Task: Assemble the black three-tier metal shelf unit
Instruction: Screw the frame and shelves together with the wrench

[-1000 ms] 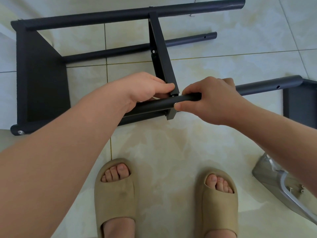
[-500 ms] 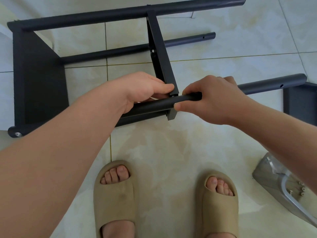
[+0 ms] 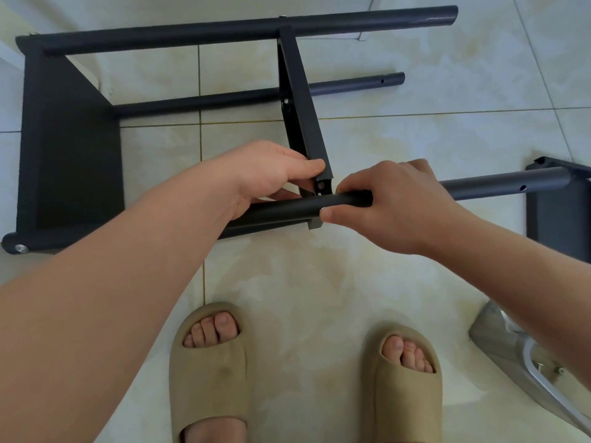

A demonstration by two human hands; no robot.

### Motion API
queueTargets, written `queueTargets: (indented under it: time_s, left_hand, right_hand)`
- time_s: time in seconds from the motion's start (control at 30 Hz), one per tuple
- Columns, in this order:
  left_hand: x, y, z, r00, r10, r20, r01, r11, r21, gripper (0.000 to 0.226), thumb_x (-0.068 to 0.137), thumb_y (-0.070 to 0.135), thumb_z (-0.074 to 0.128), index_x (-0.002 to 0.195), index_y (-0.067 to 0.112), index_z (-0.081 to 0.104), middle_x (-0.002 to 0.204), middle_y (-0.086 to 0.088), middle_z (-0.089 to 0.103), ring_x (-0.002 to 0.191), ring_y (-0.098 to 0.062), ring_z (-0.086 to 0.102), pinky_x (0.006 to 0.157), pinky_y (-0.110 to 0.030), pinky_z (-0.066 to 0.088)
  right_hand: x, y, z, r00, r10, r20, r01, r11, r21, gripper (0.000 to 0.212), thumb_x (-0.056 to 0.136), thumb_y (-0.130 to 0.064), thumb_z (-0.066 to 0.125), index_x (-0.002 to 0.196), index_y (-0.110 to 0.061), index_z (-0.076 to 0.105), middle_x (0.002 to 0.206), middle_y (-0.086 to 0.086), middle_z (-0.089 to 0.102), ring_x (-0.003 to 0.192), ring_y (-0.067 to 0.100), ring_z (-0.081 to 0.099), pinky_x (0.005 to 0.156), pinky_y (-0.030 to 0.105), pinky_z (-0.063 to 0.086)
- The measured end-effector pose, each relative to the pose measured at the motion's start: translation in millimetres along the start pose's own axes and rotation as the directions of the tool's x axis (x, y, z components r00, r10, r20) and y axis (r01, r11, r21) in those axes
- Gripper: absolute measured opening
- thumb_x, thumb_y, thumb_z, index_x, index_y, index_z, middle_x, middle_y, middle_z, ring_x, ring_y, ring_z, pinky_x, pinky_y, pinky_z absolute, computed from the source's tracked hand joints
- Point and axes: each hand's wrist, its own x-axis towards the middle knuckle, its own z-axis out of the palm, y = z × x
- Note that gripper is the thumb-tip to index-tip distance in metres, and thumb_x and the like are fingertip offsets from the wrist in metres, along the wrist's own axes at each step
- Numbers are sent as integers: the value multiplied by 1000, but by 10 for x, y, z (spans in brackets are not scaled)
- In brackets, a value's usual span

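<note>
The black shelf frame lies on its side on the tiled floor, with one shelf panel fixed at the left end. A middle shelf panel runs edge-on between the far pole and the near pole. My left hand grips the near corner of that middle panel, thumb on top. My right hand is wrapped around the near pole just right of the corner, where a bracket hole shows. A lower back pole lies behind.
A third shelf panel lies on the floor at the right edge, under the near pole's free end. A clear plastic bag with screws and a tool sits at the lower right. My two feet in tan slippers stand below the frame.
The middle panel's near corner has lifted slightly off the near pole, exposing the bracket hole. Both hands keep their grips almost in place.
</note>
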Motion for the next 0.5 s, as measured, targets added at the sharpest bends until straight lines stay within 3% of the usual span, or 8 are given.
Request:
queueTargets:
  time_s: [0.1,0.23,0.37,0.5]
  left_hand:
    - [-6,-12,-4,1000,-19,20,19,1000,20,24,89,47,68,96,26,77,85,15,76,90,-16,69,93,-37,44]
    - [19,-29,-30,999,-16,45,14,998,60,26,89,46,69,92,22,79,87,12,77,101,-20,66,97,-38,47]
    - [35,-36,-29,999,5,35,-6,999,44,23,90,42,70,88,21,79,83,10,77,94,-19,66,84,-32,48]
    - [34,-36,-23,999,2,51,-4,999,36,23,90,42,69,88,21,79,85,9,77,90,-18,66,80,-31,48]
  right_hand:
    - [-36,13,23,1000,15,-9,-15,1000,26,35,88,-64,57,69,-35,59,58,-6,56,67,8,52,99,36,29]
    - [-15,17,5,999,42,-7,-41,999,32,36,88,-65,56,79,-32,66,61,-5,60,72,9,55,101,36,29]
    - [25,29,-9,999,51,5,-51,998,32,38,85,-66,55,83,-30,68,63,-4,61,73,10,55,102,37,29]
    - [28,30,-11,999,43,6,-44,999,32,37,86,-64,55,84,-30,69,63,-4,60,73,9,53,102,37,29]
